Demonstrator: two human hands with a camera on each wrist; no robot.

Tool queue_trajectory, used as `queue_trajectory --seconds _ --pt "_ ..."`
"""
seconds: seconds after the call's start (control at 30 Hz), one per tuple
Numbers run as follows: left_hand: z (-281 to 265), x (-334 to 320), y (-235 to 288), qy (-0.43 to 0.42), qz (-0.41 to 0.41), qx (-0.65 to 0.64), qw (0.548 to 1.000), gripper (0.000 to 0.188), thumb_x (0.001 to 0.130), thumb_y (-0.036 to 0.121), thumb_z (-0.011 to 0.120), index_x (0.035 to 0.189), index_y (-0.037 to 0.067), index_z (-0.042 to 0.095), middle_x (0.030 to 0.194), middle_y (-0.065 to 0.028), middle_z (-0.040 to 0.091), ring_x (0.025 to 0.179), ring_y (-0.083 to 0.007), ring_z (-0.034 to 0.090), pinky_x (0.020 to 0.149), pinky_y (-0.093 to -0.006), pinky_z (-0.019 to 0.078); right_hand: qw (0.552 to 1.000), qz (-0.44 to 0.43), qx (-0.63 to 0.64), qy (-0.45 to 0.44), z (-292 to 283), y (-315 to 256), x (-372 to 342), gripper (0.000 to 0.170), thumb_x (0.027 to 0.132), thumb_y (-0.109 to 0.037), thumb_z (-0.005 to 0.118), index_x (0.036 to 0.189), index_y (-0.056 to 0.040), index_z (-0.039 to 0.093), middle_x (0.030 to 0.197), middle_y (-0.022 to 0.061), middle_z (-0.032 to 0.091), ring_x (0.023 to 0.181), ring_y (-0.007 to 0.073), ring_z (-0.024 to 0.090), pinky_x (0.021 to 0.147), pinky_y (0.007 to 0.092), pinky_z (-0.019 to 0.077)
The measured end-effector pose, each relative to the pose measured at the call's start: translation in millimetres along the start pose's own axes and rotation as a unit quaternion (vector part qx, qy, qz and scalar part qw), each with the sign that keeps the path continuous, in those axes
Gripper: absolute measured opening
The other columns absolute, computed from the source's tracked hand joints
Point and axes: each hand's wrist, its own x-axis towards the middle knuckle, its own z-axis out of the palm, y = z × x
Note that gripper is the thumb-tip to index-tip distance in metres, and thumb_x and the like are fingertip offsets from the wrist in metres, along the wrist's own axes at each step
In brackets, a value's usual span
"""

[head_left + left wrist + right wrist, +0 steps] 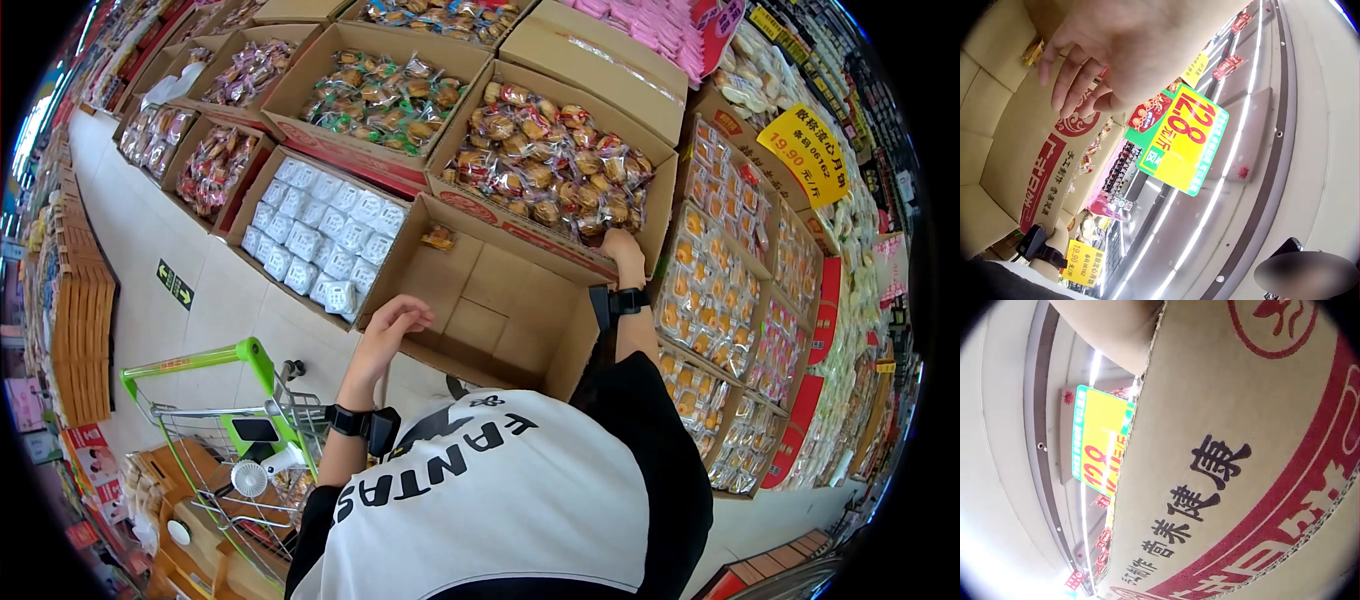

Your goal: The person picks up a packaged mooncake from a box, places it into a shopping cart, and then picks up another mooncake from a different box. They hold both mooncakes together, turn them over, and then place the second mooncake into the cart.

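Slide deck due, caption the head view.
Right hand at box of wrapped cakes, left hand by carton holding one packet.

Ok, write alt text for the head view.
A right hand reaches over the edge of a box of wrapped cakes in a shop; the left hand hangs over a carton holding one packet. A shopping cart stands at lower left.

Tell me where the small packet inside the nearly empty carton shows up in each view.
Head: the small packet lies left of centre, near the upper-left corner of the nearly empty carton.
Left wrist: upper left, just left of the left hand.
Right wrist: not in it.
Shared landmark: the yellow 19.90 sign, upper right in head, lower left in left wrist; not seen in right wrist.
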Motion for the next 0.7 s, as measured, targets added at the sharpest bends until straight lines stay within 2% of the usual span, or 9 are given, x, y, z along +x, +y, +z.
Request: queue_trajectory --seconds 0.07,0.13,0.7 --pt "-1 -1 -2 0.002 0.003 -0.006 1.0 0.016 0.085 0.007 0.039 0.092 0.002 0.053 0.088 -0.0074 0.058 0.084 -0.014 0.055 0.077 -0.0249 0.0437 1.0 0.004 0.021 0.017 -8 -1 -9 0.044 0.072 -0.039 0.062 0.084 0.0037 0.062 0.087 0.0192 0.061 0.076 0.0315 0.06 0.069 0.0389 0.0489" --pt "-3 -1 -6 -0.001 0.004 -0.019 1.0 0.015 0.085 0.006 0.039 0.092 0.002 0.052 0.088 -0.0073 0.058 0.084 -0.0139 0.055 0.076 -0.0248 0.0439 0.999 0.002 0.036 0.009 6 12 8 0.032 0.071 -0.023 0.058 0.078 0.0077 0.059 0.085 0.0241 0.058 0.075 0.034 0.059 0.06 0.0395 0.0474" --pt "-12 -14 -12 0.002 0.035 -0.019 0.999 0.016 0.087 0.01 0.039 0.093 0.003 0.053 0.088 -0.0045 0.056 0.084 -0.0119 0.053 0.077 -0.0245 0.0423 0.997 0.056 0.042 -0.008 -19 -1 -10 0.034 0.07 -0.025 0.06 0.079 0.0077 0.058 0.083 0.0234 0.059 0.071 0.0328 0.06 0.058 0.0389 0.047"
